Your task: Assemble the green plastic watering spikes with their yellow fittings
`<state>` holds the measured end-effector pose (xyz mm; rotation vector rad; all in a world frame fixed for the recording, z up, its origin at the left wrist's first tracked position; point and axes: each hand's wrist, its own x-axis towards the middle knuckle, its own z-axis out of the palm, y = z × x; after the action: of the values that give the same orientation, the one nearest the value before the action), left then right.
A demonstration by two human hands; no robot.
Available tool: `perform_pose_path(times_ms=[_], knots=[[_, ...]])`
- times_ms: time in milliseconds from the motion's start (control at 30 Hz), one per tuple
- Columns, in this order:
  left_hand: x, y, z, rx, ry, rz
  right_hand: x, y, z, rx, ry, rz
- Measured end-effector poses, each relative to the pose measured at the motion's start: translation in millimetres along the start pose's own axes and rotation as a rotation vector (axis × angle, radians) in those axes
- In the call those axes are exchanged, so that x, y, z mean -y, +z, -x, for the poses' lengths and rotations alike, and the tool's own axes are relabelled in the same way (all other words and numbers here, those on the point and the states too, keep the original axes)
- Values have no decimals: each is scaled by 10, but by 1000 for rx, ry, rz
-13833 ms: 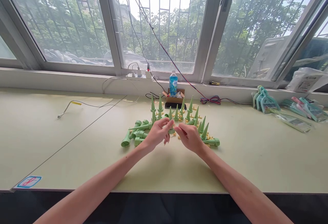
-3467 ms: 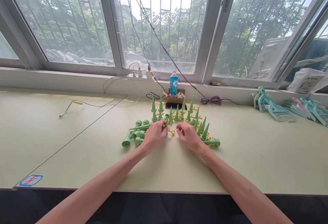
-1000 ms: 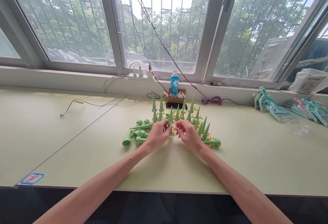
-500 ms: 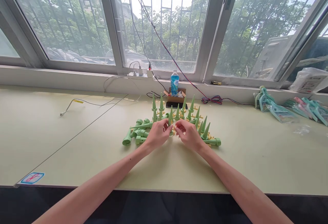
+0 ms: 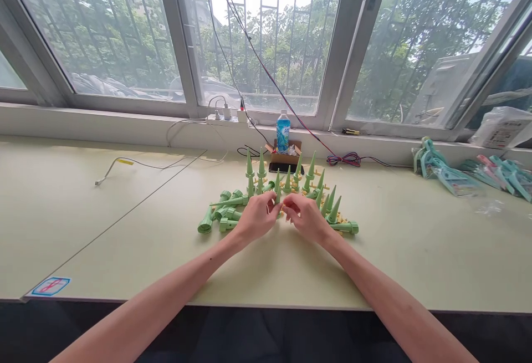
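My left hand (image 5: 254, 219) and my right hand (image 5: 306, 218) meet at the middle of a pale green table (image 5: 124, 241), fingertips together. The left fingers pinch a green cone spike (image 5: 277, 197) standing upright between the hands. The right fingers pinch a small yellow piece (image 5: 283, 209) against the spike's base. Several upright green spikes (image 5: 310, 166) stand just behind the hands. A heap of lying green spikes (image 5: 220, 216) is left of my left hand. One spike lies flat (image 5: 344, 227) right of my right wrist.
A blue-labelled bottle (image 5: 282, 131) and a small cardboard box (image 5: 285, 159) stand behind the spikes by the window sill. Cables (image 5: 344, 159) run along the sill, and a loose cable (image 5: 112, 168) lies at left. Teal packaged items (image 5: 440, 172) sit at far right. A sticker (image 5: 50, 285) marks the near left edge.
Both hands have stayed pinched together at the same spot; the view has shifted slightly. Earlier the hands were a little apart near the small yellow pieces.
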<state>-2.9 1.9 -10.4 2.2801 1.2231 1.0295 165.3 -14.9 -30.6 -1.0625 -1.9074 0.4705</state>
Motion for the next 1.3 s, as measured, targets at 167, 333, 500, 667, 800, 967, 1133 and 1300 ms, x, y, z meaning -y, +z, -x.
perform_pose_path(times_ms=[167,333,500,667,800,967,1133,1300], knots=[[-8,-2,4,-5,13,0,5,-3,5,14,9,-19],[-1,-2,3,-4,5,-11,19,-9,7,32,15,-37],[-2,-11,4,-4,5,-1,11,-6,16,26,13,-42],[-3,-13,2,-11,8,-3,19,-8,15,22,4,-27],[-5,-9,-1,-26,7,-14,35,-7,16,16,-9,-16],[-3,-2,-6,-36,9,-24,33,-6,20,22,-19,9],[-1,-4,-6,-38,13,-28,35,-10,20,35,-11,-18],[-5,-6,-2,-29,13,-12,36,-14,26,47,3,-42]])
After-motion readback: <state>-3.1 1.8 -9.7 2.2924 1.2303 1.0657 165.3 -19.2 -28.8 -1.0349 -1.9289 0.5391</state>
